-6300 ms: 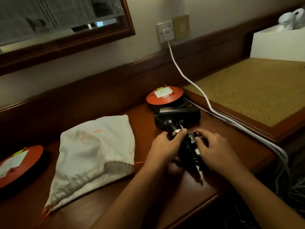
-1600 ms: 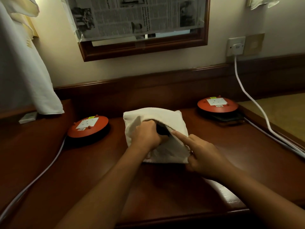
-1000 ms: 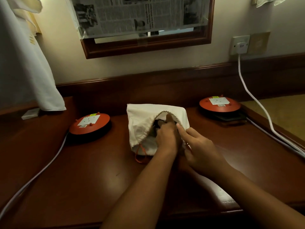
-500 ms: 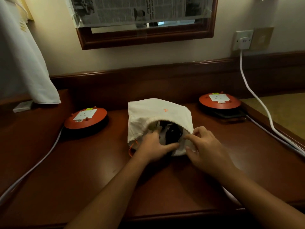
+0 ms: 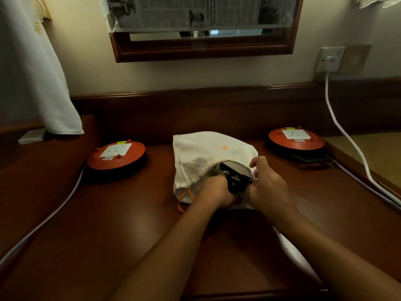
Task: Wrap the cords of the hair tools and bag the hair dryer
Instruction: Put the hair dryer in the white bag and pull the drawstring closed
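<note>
A dark wooden worktop (image 5: 108, 235) runs below a wood-framed mirror (image 5: 204, 49) covered with newspaper. At its centre lies a white cloth bag (image 5: 206, 148), its mouth facing the person, between two red discs (image 5: 117, 156) (image 5: 296, 140) that carry sockets. The left hand (image 5: 217, 190), fingers (image 5: 220, 181) curled, grips the black hair dryer (image 5: 235, 182), which sits in the bag's mouth, partly inside. The right hand (image 5: 269, 187) pinches the bag's rim, holding it up. An orange drawstring (image 5: 184, 198) trails from the left corner of the mouth.
</note>
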Tool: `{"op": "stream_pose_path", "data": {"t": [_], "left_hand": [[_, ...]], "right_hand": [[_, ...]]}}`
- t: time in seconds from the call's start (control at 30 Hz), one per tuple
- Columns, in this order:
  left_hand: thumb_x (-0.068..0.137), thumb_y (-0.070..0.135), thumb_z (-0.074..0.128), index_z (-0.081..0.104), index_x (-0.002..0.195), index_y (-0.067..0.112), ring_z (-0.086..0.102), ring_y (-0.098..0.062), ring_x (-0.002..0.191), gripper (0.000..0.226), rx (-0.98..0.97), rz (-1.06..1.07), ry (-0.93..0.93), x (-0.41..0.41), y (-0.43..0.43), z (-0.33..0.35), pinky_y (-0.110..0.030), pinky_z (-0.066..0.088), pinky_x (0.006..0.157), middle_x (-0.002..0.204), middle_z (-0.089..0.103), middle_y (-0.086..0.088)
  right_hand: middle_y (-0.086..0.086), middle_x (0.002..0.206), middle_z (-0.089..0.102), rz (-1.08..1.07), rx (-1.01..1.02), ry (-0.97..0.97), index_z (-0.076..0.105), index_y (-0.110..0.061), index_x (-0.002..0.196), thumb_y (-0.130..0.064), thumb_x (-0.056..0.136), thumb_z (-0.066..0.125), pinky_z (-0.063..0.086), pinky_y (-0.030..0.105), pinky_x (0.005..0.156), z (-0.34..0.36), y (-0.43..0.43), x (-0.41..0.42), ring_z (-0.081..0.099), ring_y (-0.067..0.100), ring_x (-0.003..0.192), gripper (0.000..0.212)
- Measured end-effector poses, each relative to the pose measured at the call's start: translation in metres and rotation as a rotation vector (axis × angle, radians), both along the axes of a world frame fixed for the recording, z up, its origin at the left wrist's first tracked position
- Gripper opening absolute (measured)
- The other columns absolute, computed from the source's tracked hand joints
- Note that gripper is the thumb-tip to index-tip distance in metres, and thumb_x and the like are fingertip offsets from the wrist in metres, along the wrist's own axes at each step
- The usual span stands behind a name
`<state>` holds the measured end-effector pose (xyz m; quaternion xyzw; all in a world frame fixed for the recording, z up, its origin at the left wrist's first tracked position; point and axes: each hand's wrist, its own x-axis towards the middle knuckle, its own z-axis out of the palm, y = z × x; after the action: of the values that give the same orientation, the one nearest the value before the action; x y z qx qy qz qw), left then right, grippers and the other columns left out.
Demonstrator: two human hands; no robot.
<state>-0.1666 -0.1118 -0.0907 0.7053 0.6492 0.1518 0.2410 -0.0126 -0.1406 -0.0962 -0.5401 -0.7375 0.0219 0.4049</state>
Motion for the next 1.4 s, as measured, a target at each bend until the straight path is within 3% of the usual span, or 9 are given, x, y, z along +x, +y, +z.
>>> {"op": "stream_pose_path", "data": {"t": [0.2, 0.47, 0.67, 0.8, 0.93, 1.1, 1.17, 1.23, 1.4], "left_hand": [[0.080, 0.036, 0.073, 0.068, 0.119, 0.020, 0.071, -0.026, 0.093, 0.042, 0.086, 0.052, -0.191, -0.015, -0.003, 0.000, -0.039, 0.060, 0.083, 0.104, 0.075, -0.006], [0.073, 0.036, 0.081, 0.070, 0.119, 0.020, 0.069, -0.013, 0.101, 0.050, 0.275, -0.006, -0.392, -0.047, -0.029, 0.020, -0.039, 0.058, 0.092, 0.111, 0.073, 0.004], [0.086, 0.036, 0.073, 0.065, 0.123, 0.022, 0.055, -0.014, 0.093, 0.040, 0.570, 0.019, -0.158, -0.043, -0.053, 0.012, -0.003, 0.038, 0.072, 0.102, 0.056, 0.000], [0.090, 0.034, 0.067, 0.063, 0.130, 0.016, 0.058, -0.026, 0.113, 0.044, 0.653, -0.007, -0.140, -0.020, -0.056, 0.010, -0.033, 0.053, 0.097, 0.123, 0.057, -0.011], [0.092, 0.045, 0.038, 0.067, 0.125, 0.009, 0.065, -0.031, 0.114, 0.056, 0.565, 0.003, -0.075, -0.005, -0.042, 0.009, -0.039, 0.053, 0.098, 0.124, 0.069, -0.015], [0.102, 0.022, 0.052, 0.059, 0.133, 0.001, 0.060, -0.034, 0.118, 0.038, 0.184, 0.124, -0.041, 0.000, -0.015, 0.017, -0.031, 0.049, 0.095, 0.138, 0.059, -0.023], [0.108, 0.024, 0.041, 0.032, 0.155, 0.008, 0.031, -0.030, 0.148, 0.050, 0.236, 0.072, -0.087, 0.011, -0.005, 0.022, -0.029, 0.022, 0.117, 0.164, 0.025, -0.019], [0.111, 0.025, 0.032, 0.015, 0.160, 0.015, 0.008, -0.021, 0.155, 0.053, 0.210, -0.012, -0.076, 0.019, -0.006, 0.038, -0.019, -0.002, 0.113, 0.170, 0.006, -0.007], [0.100, 0.058, 0.035, 0.038, 0.154, 0.027, 0.024, -0.024, 0.152, 0.062, 0.241, -0.169, 0.026, 0.003, 0.015, 0.016, -0.037, 0.016, 0.125, 0.165, 0.028, 0.000]], "right_hand": [[0.007, 0.102, 0.059, -0.040, 0.083, -0.036, 0.060, -0.006, 0.126, -0.006, 0.091, 0.060, 0.042, 0.026, 0.065, 0.011, 0.004, 0.007, 0.058, 0.019, 0.082, 0.035], [0.003, 0.097, 0.063, -0.047, 0.131, -0.099, 0.069, -0.012, 0.117, -0.018, 0.096, 0.059, 0.049, 0.034, 0.054, 0.012, 0.000, 0.002, 0.063, 0.025, 0.078, 0.024], [0.002, 0.084, 0.065, 0.010, 0.185, -0.059, 0.068, -0.012, 0.104, -0.013, 0.094, 0.059, 0.043, 0.028, 0.050, 0.016, -0.016, -0.010, 0.062, 0.021, 0.067, 0.013], [0.005, 0.095, 0.068, 0.097, 0.213, -0.014, 0.064, -0.013, 0.110, -0.014, 0.096, 0.055, 0.055, 0.038, 0.057, 0.022, -0.024, -0.020, 0.065, 0.023, 0.075, 0.017], [0.007, 0.101, 0.068, 0.163, 0.214, -0.009, 0.062, -0.012, 0.115, -0.013, 0.094, 0.047, 0.056, 0.045, 0.066, 0.019, -0.025, -0.024, 0.067, 0.029, 0.084, 0.026], [0.004, 0.102, 0.068, 0.243, 0.222, 0.059, 0.063, -0.011, 0.117, -0.015, 0.092, 0.044, 0.053, 0.025, 0.076, 0.022, -0.034, -0.019, 0.067, 0.021, 0.088, 0.031], [0.004, 0.104, 0.068, 0.228, 0.232, 0.083, 0.062, -0.010, 0.117, -0.009, 0.094, 0.051, 0.051, 0.020, 0.078, 0.023, -0.034, -0.014, 0.066, 0.018, 0.091, 0.026], [0.004, 0.106, 0.068, 0.188, 0.251, 0.134, 0.063, -0.009, 0.117, -0.003, 0.094, 0.058, 0.045, 0.010, 0.082, 0.025, -0.032, -0.006, 0.064, 0.015, 0.095, 0.024], [-0.008, 0.097, 0.063, 0.164, 0.225, 0.188, 0.064, -0.010, 0.110, -0.002, 0.090, 0.064, 0.040, 0.008, 0.071, 0.024, -0.029, 0.009, 0.057, -0.001, 0.082, 0.022]]}}
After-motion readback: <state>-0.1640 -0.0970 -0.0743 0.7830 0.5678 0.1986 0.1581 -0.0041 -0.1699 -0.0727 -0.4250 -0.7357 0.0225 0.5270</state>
